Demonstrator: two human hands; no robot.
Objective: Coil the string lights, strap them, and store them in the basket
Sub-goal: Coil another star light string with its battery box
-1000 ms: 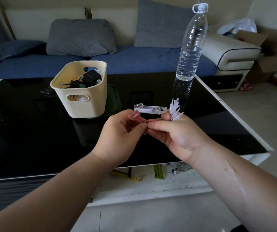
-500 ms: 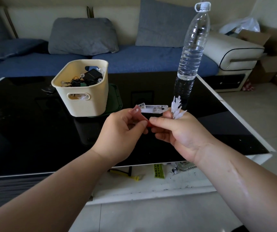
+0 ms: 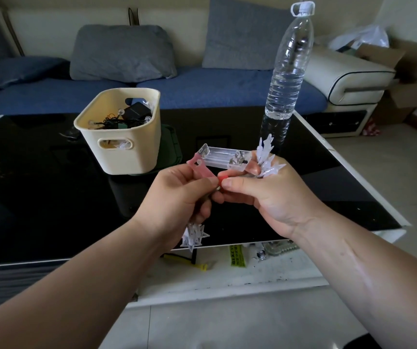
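Both hands are raised together over the near edge of the glossy black glass table (image 3: 38, 187), fingertips almost touching.

Left hand (image 3: 177, 197): pinches the flat pink-red rubbery strap (image 3: 200, 168). The free end, with its punched hole, sticks up above the thumb.

Right hand (image 3: 267, 197): curls round the coiled string lights (image 3: 269, 161), a bundle of clear plastic stars on thin wire. The thumb tip presses the red part of the strap where the hands meet. More stars (image 3: 193, 235) hang below the left palm.

The clear rectangular plastic battery box (image 3: 223, 158) bridges just above the two hands, lying level, its right end against the right fingers.

The cream plastic basket (image 3: 126, 162) with cut-out handles sits beyond the left hand, well apart, with dark wire and other lights already in it. A tall clear water bottle (image 3: 285, 79) stands beyond the right hand.

Judgement: strapping is under way and not closed.

To do it well:
- Keep the right grip firm so the loops do not spring open.
- Draw the strap snug round the middle of the coil, tucking in the stars at both ends.
- Keep the wire clear of the strap hole before fastening.
- Lay the battery box alongside the coil rather than leaving it to dangle.
- Let go only once the strap is fastened.
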